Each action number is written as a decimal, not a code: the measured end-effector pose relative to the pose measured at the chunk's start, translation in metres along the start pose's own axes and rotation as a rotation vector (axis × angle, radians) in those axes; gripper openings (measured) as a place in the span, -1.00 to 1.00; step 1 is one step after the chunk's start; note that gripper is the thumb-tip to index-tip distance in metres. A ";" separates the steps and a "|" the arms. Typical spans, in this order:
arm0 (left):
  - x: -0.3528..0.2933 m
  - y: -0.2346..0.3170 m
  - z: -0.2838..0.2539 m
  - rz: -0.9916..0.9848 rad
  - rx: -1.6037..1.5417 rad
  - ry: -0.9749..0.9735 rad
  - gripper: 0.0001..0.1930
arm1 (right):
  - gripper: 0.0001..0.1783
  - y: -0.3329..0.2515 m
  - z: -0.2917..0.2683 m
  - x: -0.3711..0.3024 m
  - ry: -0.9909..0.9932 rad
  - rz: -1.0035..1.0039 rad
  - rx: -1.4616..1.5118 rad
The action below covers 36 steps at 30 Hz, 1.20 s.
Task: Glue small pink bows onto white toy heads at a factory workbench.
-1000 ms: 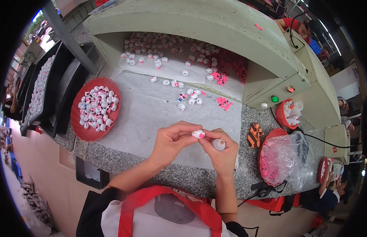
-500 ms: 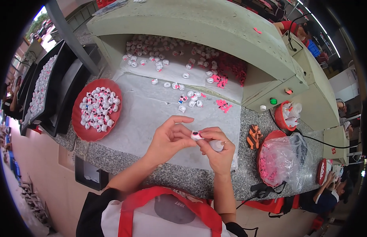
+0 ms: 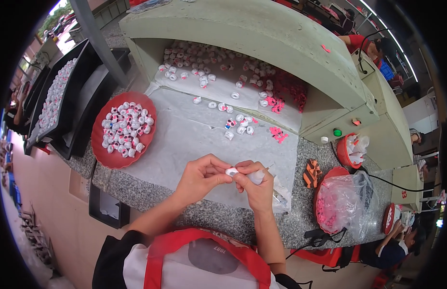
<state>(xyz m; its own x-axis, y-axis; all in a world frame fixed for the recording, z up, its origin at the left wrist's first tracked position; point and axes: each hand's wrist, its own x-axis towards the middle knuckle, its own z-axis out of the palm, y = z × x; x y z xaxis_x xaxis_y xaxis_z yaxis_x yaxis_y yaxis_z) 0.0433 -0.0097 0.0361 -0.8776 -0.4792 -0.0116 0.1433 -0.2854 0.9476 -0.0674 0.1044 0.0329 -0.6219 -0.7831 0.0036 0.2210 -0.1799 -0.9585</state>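
The fingers (image 3: 219,179) of both hands are closed in a pinch upon one small white piece (image 3: 231,172), the left hand (image 3: 197,179) from the left side and the right hand (image 3: 257,190) from the right. From my distant seat I judge that neither hand is nearer, because both touch it. The piece is held above the paper sheet (image 3: 168,137), and its longer direction seems to run left to right, though the fingertips cover much of it.

The right hand also carries a translucent bottle (image 3: 256,177), tucked in the curled fingers just right of the piece. Its thin tip points to the far right, so it is turned away from the piece; this is the relation which I consider most important.

Farther on the bench (image 3: 137,190), beyond the hands, I see a loose group of white pieces (image 3: 241,124), with some pink pieces (image 3: 278,135) to their right. The red dish (image 3: 99,144), well filled, stands to the left. Behind all is the pale green machine (image 3: 262,38).
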 end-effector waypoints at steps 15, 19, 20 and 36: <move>0.003 -0.013 -0.019 -0.087 -0.025 0.110 -0.81 | -0.84 0.028 0.012 0.011 0.061 0.180 -0.090; -0.003 -0.019 -0.035 0.007 0.108 0.188 -0.82 | -0.84 0.034 0.025 0.016 0.066 0.118 -0.128; -0.002 -0.008 -0.042 0.072 0.326 0.303 -0.83 | -0.85 0.033 0.029 0.012 0.083 0.126 -0.127; 0.144 -0.062 -0.041 0.356 1.273 0.189 -0.78 | -0.87 0.016 -0.014 -0.003 0.291 0.137 -0.204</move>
<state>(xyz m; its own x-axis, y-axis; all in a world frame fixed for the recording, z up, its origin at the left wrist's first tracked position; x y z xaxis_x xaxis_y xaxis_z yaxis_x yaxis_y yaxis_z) -0.0728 -0.0954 -0.0372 -0.7908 -0.5016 0.3506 -0.2650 0.7971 0.5426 -0.0728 0.1123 0.0140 -0.7908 -0.5846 -0.1814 0.1811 0.0597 -0.9817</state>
